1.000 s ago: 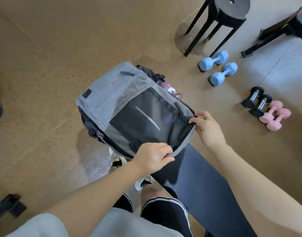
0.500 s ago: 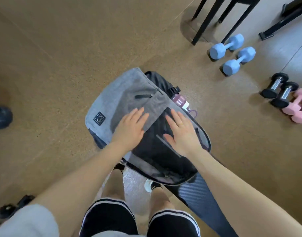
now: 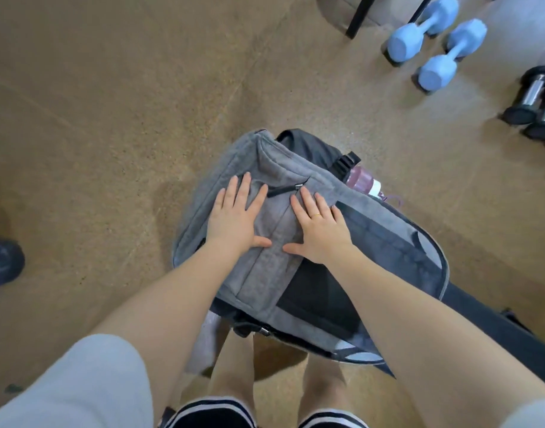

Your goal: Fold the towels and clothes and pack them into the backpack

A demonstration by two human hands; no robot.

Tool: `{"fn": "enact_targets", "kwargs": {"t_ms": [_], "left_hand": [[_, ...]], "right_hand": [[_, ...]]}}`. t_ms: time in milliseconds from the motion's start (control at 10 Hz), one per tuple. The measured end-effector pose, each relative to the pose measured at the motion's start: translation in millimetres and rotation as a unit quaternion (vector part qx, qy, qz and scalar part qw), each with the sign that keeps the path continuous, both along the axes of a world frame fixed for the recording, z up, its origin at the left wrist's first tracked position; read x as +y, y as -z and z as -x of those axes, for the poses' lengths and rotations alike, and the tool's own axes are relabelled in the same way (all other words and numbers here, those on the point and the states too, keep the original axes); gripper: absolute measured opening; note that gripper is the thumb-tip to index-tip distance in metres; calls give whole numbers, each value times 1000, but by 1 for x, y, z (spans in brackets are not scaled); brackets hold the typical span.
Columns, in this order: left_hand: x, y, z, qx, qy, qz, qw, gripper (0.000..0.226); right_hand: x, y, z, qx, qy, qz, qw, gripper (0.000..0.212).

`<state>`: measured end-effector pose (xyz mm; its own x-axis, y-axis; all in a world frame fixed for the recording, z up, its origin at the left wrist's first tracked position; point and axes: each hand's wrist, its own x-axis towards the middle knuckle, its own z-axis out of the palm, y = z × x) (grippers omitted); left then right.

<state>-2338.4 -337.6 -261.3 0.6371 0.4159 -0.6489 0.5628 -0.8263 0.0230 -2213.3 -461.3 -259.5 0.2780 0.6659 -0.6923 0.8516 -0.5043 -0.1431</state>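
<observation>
A grey and black backpack [image 3: 388, 242] lies on the floor in front of my legs. My left hand [image 3: 237, 217] presses flat on its grey front panel, fingers straight and spread. My right hand [image 3: 320, 227] lies flat beside it on the same panel, just below a black zip pull [image 3: 282, 191]. A pink water bottle [image 3: 362, 180] pokes out of the side pocket at the pack's far right. No towels or clothes show; the pack's inside is hidden.
Two blue dumbbells [image 3: 431, 44] lie at the top right by a black stool leg [image 3: 359, 17]. Black and chrome dumbbells [image 3: 533, 103] sit at the right edge. A dark mat [image 3: 496, 322] runs under the pack to the right. Someone's dark shoe [image 3: 2, 262] is at the left edge.
Both hands let go of the pack's near edge, laid flat on it, then slid further up onto the grey front panel. The pack went down to the floor.
</observation>
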Motion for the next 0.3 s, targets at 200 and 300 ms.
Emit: {"fn": "enact_targets", "kwargs": {"t_ms": [200,300], "left_hand": [[14,-39,-1,-10,4,71,997,88],[9,-77,4,-79,24,56,995,77]], "right_hand": [[-17,-53,-6,49,28,-58,997,77],[-47,-93,-15,18,27,-87,996,77]]}}
